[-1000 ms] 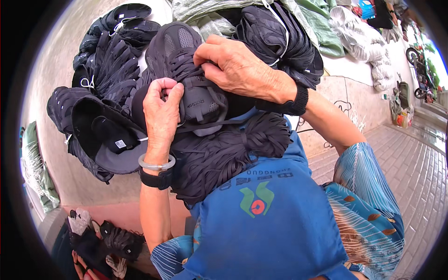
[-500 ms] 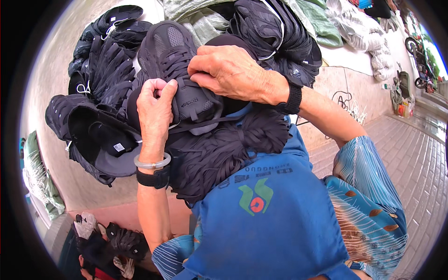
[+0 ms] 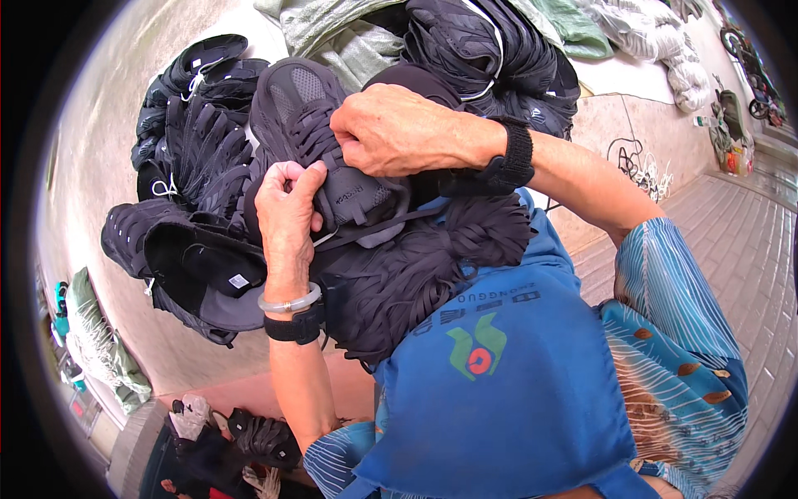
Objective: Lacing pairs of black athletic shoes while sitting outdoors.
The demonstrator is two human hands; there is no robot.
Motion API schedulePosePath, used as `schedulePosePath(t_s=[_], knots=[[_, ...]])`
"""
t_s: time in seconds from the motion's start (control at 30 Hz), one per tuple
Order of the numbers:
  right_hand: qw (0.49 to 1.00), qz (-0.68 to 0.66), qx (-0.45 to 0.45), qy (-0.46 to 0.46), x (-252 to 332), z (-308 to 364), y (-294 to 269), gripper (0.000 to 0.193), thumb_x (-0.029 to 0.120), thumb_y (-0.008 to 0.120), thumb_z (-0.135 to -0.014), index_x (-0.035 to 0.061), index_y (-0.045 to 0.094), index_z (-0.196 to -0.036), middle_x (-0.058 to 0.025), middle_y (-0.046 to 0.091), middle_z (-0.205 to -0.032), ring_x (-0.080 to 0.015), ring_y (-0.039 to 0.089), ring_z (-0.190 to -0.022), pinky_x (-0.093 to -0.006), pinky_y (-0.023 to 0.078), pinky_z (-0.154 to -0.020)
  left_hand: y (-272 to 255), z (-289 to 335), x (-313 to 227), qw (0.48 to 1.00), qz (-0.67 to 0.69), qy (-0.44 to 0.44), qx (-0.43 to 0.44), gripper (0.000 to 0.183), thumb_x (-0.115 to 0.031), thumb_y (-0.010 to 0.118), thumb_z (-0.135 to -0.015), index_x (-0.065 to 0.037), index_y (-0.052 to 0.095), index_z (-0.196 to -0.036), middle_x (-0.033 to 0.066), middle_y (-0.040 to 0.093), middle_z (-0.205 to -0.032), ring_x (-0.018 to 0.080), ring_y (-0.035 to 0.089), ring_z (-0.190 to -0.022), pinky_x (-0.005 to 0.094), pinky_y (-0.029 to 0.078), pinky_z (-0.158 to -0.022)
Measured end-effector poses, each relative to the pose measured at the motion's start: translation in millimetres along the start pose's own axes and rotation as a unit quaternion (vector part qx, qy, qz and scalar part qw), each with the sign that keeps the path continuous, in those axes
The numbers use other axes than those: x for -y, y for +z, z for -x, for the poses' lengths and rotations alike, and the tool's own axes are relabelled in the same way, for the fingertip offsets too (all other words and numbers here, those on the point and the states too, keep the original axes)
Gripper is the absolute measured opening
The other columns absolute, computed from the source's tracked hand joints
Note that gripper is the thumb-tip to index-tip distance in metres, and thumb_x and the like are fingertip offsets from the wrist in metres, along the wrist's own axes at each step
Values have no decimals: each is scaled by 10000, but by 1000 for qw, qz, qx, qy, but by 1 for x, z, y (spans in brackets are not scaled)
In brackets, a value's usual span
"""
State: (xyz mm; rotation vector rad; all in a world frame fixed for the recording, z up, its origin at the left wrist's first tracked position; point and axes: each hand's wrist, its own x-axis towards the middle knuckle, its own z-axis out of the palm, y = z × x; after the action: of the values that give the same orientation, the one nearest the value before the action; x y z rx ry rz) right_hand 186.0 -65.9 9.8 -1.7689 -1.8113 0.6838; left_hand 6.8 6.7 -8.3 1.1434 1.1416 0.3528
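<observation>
A black shoe (image 3: 309, 137) is in front of the person, with its toe pointing away and its soft tongue (image 3: 353, 193) toward the person. Black laces (image 3: 306, 119) run across its top.

The left hand (image 3: 285, 204) is on the left side of the shoe. Its thumb and first finger are pressed together by the laces, but I cannot tell if a lace is between them. The right hand (image 3: 399, 131) is on the right side of the shoe, touching it near the lace holes. Its fingers are curled in closed. The tips are hidden, so I cannot tell what they pinch.

A big bunch of loose black laces (image 3: 432, 262) lies on the near side of the shoe, on top of the blue apron (image 3: 507, 399). To the left of the shoe is a pile of dark shoes (image 3: 204, 137), with white string (image 3: 165, 186) on it. Nearer the person than that pile, also left of the shoe, is an open black shoe (image 3: 187, 270). Past the shoe's toe is a pale green sack (image 3: 332, 37). Beyond the shoe to the right is a fat bundle of dark shoes (image 3: 499, 54).
</observation>
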Motion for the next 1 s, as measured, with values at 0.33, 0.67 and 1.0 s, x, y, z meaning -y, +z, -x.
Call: schedulePosePath(t_s=[0.33, 0.67, 1.0], knots=[[995, 1, -104, -8, 13, 23, 20, 110, 124, 597, -802, 14, 599, -795, -149, 563, -808, -350, 597, -726, -448, 479, -615, -1, 3, 1, 1000, 11, 19, 8, 207, -109, 718, -794, -75, 515, -786, -50, 452, -609, 23, 371, -412, 187, 285, -344], [989, 9, -140, -45, 14, 19, 26, 174, 47, 636, -757, 46, 555, -912, -119, 556, -791, -333, 592, -723, -429, 466, -583, 20, 19, -11, 985, -117, 117, -52, 104, -32, 677, -820, -27, 583, -864, -26, 509, -690, 26, 445, -506, 196, 352, -387], [990, 90, -104, -27, 26, 18, 19, 230, 30, 640, -697, 26, 521, -894, -132, 593, -798, -322, 631, -708, -404, 486, -548, 14, 18, -14, 888, -344, 298, -70, 102, -19, 628, -827, -1, 638, -927, 114, 594, -805, 258, 605, -718, 346, 478, -671]])
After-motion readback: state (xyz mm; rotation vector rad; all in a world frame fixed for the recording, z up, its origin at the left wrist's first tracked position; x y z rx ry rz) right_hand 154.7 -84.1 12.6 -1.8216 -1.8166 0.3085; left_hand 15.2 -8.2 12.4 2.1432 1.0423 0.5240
